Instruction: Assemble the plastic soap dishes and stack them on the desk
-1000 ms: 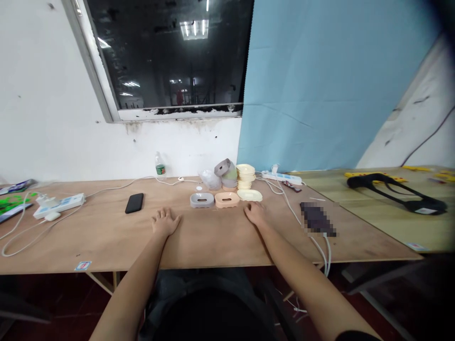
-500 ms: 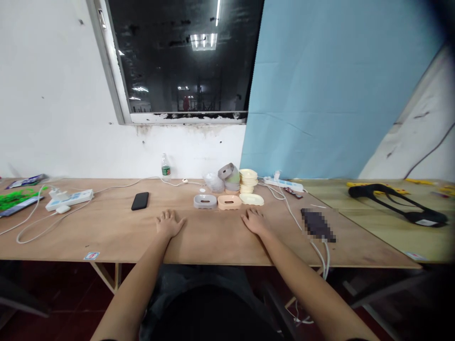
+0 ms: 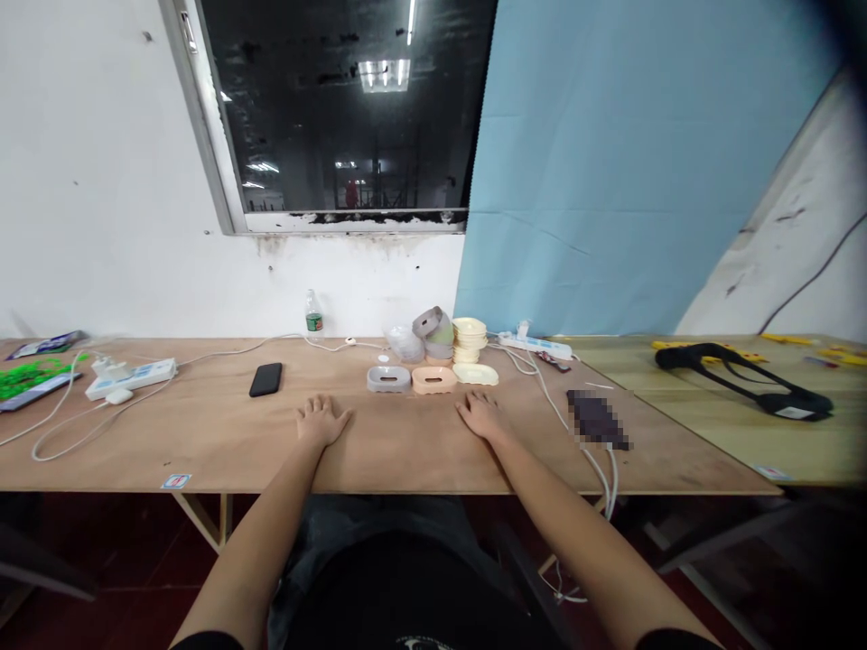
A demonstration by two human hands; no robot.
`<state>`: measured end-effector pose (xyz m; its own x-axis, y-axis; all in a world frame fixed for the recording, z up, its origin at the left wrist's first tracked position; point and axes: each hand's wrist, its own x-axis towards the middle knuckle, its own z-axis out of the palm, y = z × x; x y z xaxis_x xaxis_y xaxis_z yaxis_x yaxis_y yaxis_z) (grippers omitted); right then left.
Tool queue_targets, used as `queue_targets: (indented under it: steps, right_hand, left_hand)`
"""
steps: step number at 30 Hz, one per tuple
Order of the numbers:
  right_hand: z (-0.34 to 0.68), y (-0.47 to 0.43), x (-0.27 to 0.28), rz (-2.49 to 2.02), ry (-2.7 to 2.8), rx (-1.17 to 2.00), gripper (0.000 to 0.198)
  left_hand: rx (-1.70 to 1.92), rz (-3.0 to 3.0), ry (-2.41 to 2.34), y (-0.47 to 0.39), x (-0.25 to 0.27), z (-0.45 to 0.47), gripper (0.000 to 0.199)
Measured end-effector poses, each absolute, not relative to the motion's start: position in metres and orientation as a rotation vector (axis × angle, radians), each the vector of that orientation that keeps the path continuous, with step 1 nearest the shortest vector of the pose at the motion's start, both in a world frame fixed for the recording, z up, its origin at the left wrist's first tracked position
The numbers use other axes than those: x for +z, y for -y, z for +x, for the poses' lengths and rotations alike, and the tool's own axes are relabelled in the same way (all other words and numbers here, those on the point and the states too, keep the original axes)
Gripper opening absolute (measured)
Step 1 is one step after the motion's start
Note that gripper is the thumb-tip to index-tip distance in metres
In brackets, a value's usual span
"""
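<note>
My left hand (image 3: 321, 421) lies flat on the brown tabletop (image 3: 399, 451), fingers spread, holding nothing. My right hand (image 3: 482, 415) also rests flat with its fingers apart, just in front of a cream oval dish (image 3: 476, 374). Beside that dish stand a peach oval tray with a slot (image 3: 434, 380) and a grey one (image 3: 388, 379), side by side in a row. Behind them rise a stack of cream dishes (image 3: 469, 338) and a leaning pile of grey and green pieces (image 3: 433, 329). Some clear plastic pieces (image 3: 405, 343) sit left of the pile.
A black phone (image 3: 265, 380) lies left of my left hand. Power strips (image 3: 132, 379) with white cables sit at both sides. A bottle (image 3: 312, 314) stands by the wall. Right of my right hand is a dark pixelated item (image 3: 597, 418); a black strap-like frame (image 3: 745, 379) lies farther right.
The view has shifted slightly, so the scene sits a little higher and further left. Both hands stay flat on the tabletop, and the trays have not moved.
</note>
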<state>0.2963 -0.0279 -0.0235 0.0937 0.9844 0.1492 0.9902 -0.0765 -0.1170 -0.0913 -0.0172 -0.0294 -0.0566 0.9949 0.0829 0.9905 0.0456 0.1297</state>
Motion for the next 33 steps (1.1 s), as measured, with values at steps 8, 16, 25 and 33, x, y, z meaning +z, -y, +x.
queue_targets:
  steps: [8, 16, 25, 33]
  right_hand:
    - [0.2976, 0.0276, -0.0246, -2.156, 1.997, -0.07, 0.053]
    - [0.2961, 0.0302, -0.0215, -2.149, 1.99, -0.055, 0.051]
    - [0.2959, 0.028, -0.0219, -2.163, 1.986, -0.057, 0.051]
    - [0.2971, 0.0251, -0.0265, -2.127, 1.982, -0.09, 0.044]
  left_hand:
    - [0.248, 2.134, -2.255, 0.0172, -0.029, -0.0916, 0.091]
    - [0.276, 2.138, -2.247, 0.017, -0.0299, -0.0926, 0.091]
    - [0.263, 2.143, -2.242, 0.0194, -0.0262, -0.0906, 0.09]
    - [0.199, 2.161, -2.243, 0.014, -0.03, -0.0896, 0.091]
